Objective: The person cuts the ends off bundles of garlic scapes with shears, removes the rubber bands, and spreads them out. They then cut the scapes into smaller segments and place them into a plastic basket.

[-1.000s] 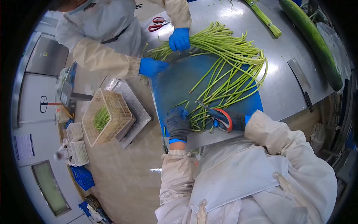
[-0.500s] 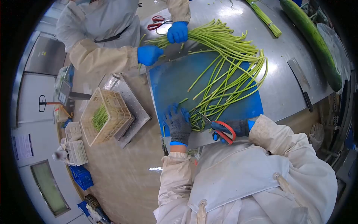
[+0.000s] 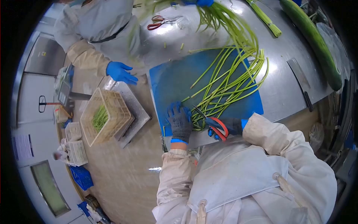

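My left hand (image 3: 179, 122), in a grey glove over a blue one, lies at the near-left side of a blue cutting board (image 3: 166, 82). Its fingers are bent, with a short green stem end poking out past them. Beside it, long green stems that look like garlic scapes (image 3: 223, 87) spread over the board, their lower ends close to my thumb. My right hand (image 3: 233, 127), gloved alike, grips red-handled scissors (image 3: 220, 127). The blades point up and left over the stem ends. Where the left fingers meet the stems is partly hidden.
A co-worker's blue-gloved hand (image 3: 121, 72) is stretched out near a yellow crate (image 3: 121, 102) on a scale; the other lifts blurred stems. Red-handled scissors (image 3: 155, 23), a knife (image 3: 299, 76), a bundled bunch (image 3: 266, 18) and a large green gourd (image 3: 317, 41) lie on the metal table.
The co-worker has lifted a bunch of stems up off the board's far edge, and their other hand has swung left and opened. My right hand with the scissors has shifted slightly left.
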### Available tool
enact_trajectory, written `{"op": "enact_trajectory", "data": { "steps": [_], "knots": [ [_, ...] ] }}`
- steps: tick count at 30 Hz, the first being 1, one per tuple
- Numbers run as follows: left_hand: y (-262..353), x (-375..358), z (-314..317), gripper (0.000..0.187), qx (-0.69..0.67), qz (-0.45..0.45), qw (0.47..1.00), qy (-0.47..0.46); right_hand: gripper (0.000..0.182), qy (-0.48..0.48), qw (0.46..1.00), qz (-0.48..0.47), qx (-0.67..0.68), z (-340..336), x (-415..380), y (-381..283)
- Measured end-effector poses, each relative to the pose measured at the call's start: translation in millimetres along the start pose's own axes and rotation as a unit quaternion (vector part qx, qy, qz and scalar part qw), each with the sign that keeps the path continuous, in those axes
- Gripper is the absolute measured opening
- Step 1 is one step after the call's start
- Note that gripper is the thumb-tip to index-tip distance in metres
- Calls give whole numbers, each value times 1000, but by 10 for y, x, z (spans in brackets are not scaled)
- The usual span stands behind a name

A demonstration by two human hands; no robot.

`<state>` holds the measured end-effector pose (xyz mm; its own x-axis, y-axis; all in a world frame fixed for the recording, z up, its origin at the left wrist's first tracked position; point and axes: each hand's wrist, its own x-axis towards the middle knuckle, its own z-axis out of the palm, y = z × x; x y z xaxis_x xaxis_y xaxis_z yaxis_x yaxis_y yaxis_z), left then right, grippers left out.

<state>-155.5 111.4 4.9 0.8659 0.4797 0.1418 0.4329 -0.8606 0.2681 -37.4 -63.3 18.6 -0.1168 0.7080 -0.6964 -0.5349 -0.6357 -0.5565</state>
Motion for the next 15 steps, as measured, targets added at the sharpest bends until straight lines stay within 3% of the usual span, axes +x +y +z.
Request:
{"op": "enact_trajectory", "data": {
  "steps": [4, 6, 7, 9, 11, 13, 15],
  "knots": [
    [-23, -46, 26, 21, 8, -1, 1000, -3, 57, -16, 998, -15, -61, -128, 227, 110],
    [-43, -47, -49, 22, -25, -9, 1000, -11, 56, 20, 967, -162, -195, -213, 241, 244],
    [-50, -49, -117, 24, -14, -52, 998, -33, 56, 21, 967, -162, -194, -191, 126, 198],
    [-64, -49, -160, 25, -5, -95, 994, -54, 56, -39, 997, -58, 33, -135, -200, 74],
    [-48, -59, -152, 25, -1, -66, 997, 41, 56, 6, 996, -56, 63, -130, -308, 52],
    [82, -14, -203, 24, -9, -25, 999, 22, 57, -68, 987, -25, 146, -250, -224, 136],
    [179, 22, -152, 23, -18, 14, 1000, 4, 57, -76, 988, -34, 130, -315, -193, 207]
  ]
}}
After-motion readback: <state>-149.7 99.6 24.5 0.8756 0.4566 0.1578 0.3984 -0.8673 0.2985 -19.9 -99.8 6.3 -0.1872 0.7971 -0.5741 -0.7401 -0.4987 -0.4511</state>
